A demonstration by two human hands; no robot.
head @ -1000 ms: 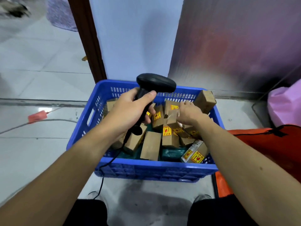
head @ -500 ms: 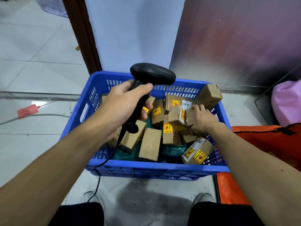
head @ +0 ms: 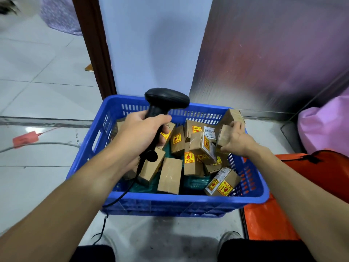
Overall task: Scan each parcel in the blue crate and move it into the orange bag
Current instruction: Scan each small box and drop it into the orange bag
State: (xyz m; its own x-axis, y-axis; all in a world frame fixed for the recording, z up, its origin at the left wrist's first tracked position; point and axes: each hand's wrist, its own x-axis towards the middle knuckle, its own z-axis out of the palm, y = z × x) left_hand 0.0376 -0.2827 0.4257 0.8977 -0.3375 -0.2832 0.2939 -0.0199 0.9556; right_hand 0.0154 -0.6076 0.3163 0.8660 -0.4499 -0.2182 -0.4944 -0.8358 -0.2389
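Over the blue crate (head: 170, 202), right hand (head: 235, 139) grips a parcel (head: 223, 136).

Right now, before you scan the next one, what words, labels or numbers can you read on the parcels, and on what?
"易碎品", it seems, in red on the yellow sticker of the mid-crate parcel; the other yellow stickers look alike but are blurred.
White barcode label: digits too small to read.
Handwritten mark beside the scanner: illegible.
Held parcel in the right hand: no text visible.
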